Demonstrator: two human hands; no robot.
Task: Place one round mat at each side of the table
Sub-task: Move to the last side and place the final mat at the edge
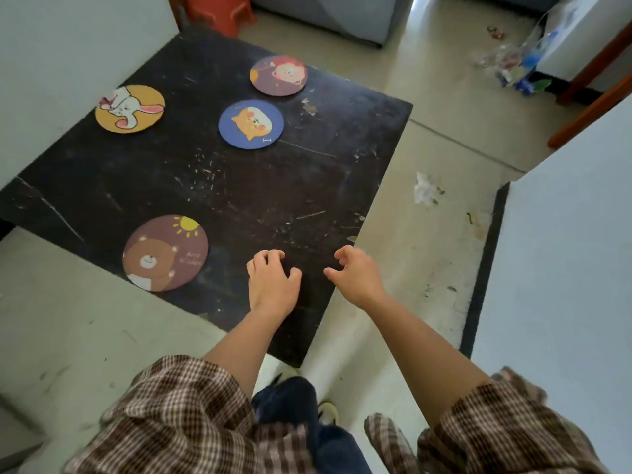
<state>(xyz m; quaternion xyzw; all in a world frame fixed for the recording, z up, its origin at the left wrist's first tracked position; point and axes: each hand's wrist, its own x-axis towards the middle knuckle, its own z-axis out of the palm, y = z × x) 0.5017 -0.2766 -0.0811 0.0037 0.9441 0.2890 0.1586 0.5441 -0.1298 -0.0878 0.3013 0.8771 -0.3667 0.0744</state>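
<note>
Several round mats lie flat on a scratched black table [239, 200]. A brown bear mat [165, 253] sits near the front left edge. A yellow rabbit mat [130, 108] lies at the left side by the wall. A blue dog mat [251, 124] rests toward the middle, and a purple lion mat [278, 75] lies near the far edge. My left hand [272, 283] hovers over the table's near corner with curled fingers, holding nothing. My right hand [355, 273] hangs just past the right edge, fingers loosely bent and empty.
A white wall borders the table's left side. A red stool [219, 12] stands beyond the far corner. Crumpled paper [424, 188] and plastic litter [519, 68] lie on the floor to the right. A white panel [564, 251] rises at the right.
</note>
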